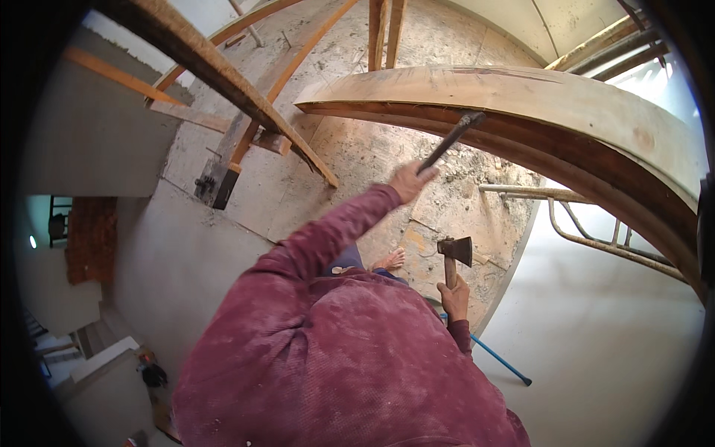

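Observation:
My left hand [411, 181] is closed around a dark metal bar [449, 141]. The bar slants up and to the right, and its far end meets or overlaps the lower edge of a long pale wooden board [536, 88]; whether it touches I cannot tell. Lower down on the right, my right hand [453, 299] grips the wooden handle of a hatchet [456, 251]. Its head points up, with the flared blade to the right, apart from the board. Both sleeves are maroon and dusty.
Wooden beams [216, 67] cross the upper left. Debris lies over the plywood floor [439, 194], near my bare foot [390, 260]. A rusty metal frame [596, 242] stands at the right. Beside my right arm is a blue rod [503, 360]. The floor sheets have an edge [514, 279] at the right.

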Demonstrator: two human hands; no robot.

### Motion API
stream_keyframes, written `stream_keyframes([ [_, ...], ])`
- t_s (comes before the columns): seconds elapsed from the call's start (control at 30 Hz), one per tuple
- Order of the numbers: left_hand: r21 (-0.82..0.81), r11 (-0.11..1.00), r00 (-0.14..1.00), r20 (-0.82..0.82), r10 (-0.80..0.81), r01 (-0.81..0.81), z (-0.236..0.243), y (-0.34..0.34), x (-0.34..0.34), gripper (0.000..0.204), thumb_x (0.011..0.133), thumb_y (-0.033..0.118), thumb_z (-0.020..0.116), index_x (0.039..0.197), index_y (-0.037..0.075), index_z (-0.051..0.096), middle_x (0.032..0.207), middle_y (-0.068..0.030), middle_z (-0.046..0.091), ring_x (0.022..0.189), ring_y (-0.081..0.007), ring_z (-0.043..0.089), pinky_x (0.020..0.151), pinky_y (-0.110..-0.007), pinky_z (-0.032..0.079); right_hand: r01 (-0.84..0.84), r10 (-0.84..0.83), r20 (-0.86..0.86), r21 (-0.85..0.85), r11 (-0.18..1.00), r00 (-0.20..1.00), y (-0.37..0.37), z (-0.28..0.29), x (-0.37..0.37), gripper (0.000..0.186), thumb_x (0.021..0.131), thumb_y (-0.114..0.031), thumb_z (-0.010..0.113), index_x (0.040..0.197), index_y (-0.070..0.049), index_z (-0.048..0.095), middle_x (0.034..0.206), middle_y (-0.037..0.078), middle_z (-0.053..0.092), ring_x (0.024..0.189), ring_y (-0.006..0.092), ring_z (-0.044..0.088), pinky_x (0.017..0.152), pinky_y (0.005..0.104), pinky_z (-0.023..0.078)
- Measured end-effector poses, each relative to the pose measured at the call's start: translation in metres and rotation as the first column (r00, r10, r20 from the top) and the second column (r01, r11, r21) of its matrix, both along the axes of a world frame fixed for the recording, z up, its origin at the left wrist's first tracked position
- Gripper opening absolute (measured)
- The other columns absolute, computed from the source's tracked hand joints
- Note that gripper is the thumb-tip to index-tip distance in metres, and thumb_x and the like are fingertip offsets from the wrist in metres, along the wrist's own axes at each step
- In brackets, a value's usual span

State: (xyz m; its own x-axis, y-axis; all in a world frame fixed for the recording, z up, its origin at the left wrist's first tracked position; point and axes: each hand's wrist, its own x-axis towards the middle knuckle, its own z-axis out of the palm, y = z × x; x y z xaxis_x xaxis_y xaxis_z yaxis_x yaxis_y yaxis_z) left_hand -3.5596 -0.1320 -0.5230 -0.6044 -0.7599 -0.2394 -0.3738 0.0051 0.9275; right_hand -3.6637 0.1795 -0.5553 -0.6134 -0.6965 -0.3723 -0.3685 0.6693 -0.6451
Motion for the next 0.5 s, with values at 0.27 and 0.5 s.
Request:
stream_keyframes([
  [0.27, -0.145, 0.928, 0.933, 0.170, -0.318, 0.343, 0.027, 0.031, 0.073, 0.043, 0.084, 0.047, 0.061, 0.085, 0.004, 0.059, 0.068, -0.0124, 0.059, 0.062, -0.0256, 0.056, 0.061, -0.039, 0.045, -0.160, 0.158, 0.027, 0.143, 0.977, 0.987, 0.050, -0.005, -0.027, 0.037, 0.067, -0.021, 0.068, 0.095, 0.002, 0.062, 0.078, 0.023, 0.063, 0.074, 0.0355, 0.062, 0.070, 0.0412, 0.047],
  [0.5, -0.111, 0.783, 0.596, 0.715, -0.366, 0.613, 0.001, 0.056, 0.211, 0.043, 0.081, 0.056, 0.058, 0.092, 0.015, 0.065, 0.075, -0.0142, 0.063, 0.073, -0.0333, 0.063, 0.068, -0.043, 0.048, -0.100, 0.092, 0.041, 0.273, 0.957, 0.995, 0.068, -0.050, -0.030, 0.041, 0.066, -0.025, 0.073, 0.091, 0.004, 0.062, 0.082, 0.025, 0.064, 0.079, 0.0359, 0.064, 0.070, 0.0413, 0.048],
])
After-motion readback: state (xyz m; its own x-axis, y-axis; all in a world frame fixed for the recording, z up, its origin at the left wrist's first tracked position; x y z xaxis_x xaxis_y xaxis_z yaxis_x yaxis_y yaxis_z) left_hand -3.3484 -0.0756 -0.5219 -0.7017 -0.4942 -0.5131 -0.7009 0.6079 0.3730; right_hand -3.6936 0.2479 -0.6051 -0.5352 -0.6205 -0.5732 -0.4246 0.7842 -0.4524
